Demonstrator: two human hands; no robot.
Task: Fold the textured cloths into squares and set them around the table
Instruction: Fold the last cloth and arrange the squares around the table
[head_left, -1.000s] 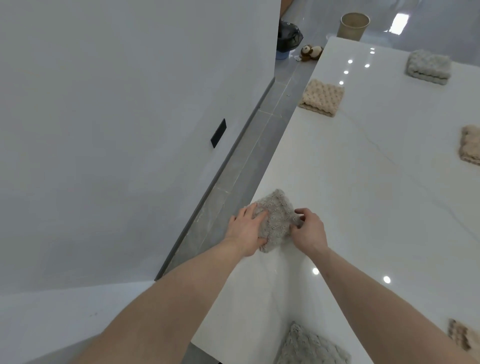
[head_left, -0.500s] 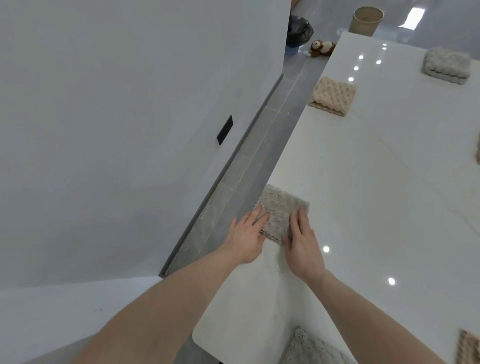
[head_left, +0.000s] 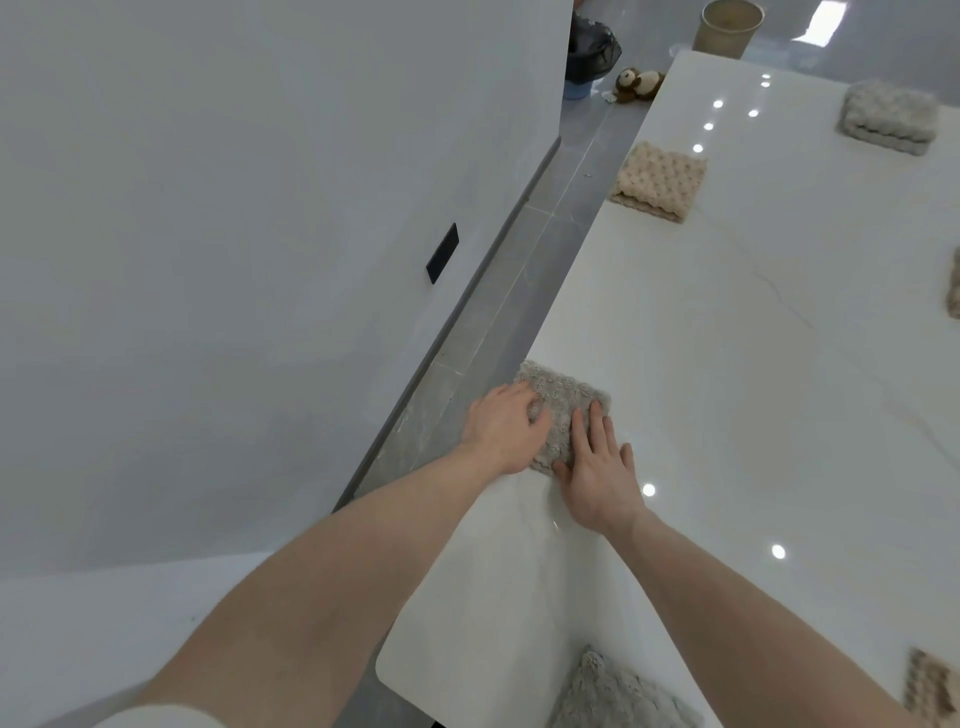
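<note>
At the white table's (head_left: 727, 415) edge, my left hand (head_left: 501, 428) and right hand (head_left: 597, 467) press flat on the folded grey textured cloth (head_left: 563, 402).

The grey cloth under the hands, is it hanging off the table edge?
No, the grey cloth lies flat on the table, by its edge.

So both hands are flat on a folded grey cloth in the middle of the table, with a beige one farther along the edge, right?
Not the middle: in the head view the grey cloth under the left hand and right hand lies at the table's left edge. The beige one does lie farther along that edge.
</note>
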